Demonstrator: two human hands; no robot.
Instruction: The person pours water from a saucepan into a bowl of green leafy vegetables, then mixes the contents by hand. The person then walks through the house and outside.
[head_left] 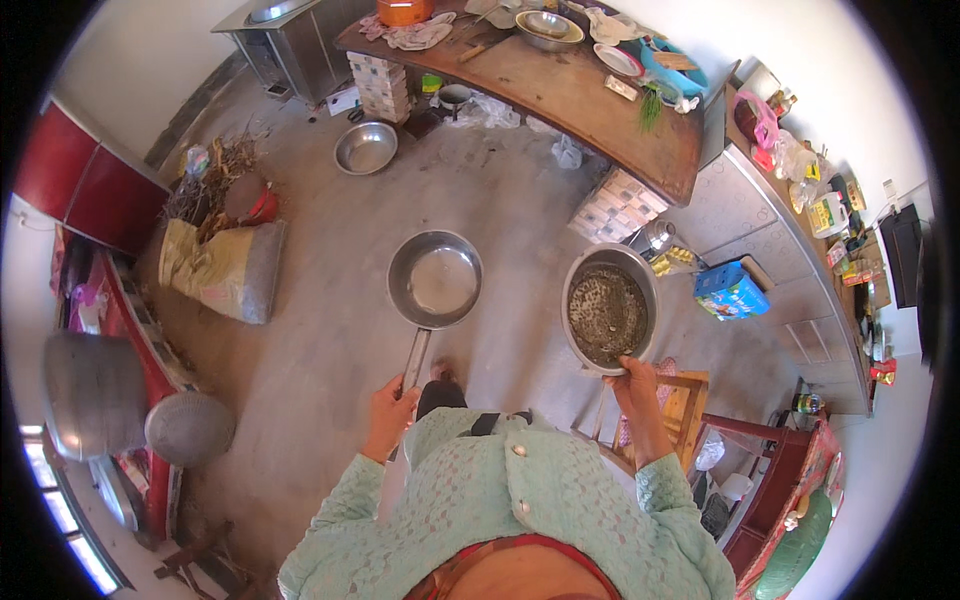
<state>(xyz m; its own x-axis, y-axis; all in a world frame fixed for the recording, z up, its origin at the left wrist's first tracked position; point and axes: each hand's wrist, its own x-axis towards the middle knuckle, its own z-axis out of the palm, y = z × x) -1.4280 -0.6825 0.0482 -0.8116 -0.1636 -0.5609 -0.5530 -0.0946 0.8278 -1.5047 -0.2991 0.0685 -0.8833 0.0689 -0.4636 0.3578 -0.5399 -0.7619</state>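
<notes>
My left hand is closed round the handle of a metal ladle. Its wide round bowl hangs out in front of me over the floor and looks shiny inside. To the right, my right hand grips the near rim of a deep metal pot, thumb over the edge. Dark, speckled stuff covers the pot's bottom; I cannot tell what it is. The ladle and the pot are held apart, side by side.
A metal basin lies on the concrete floor ahead. At left stands a sack beside dry twigs. A long brown table runs across the back. A wooden chair and a blue box are at right.
</notes>
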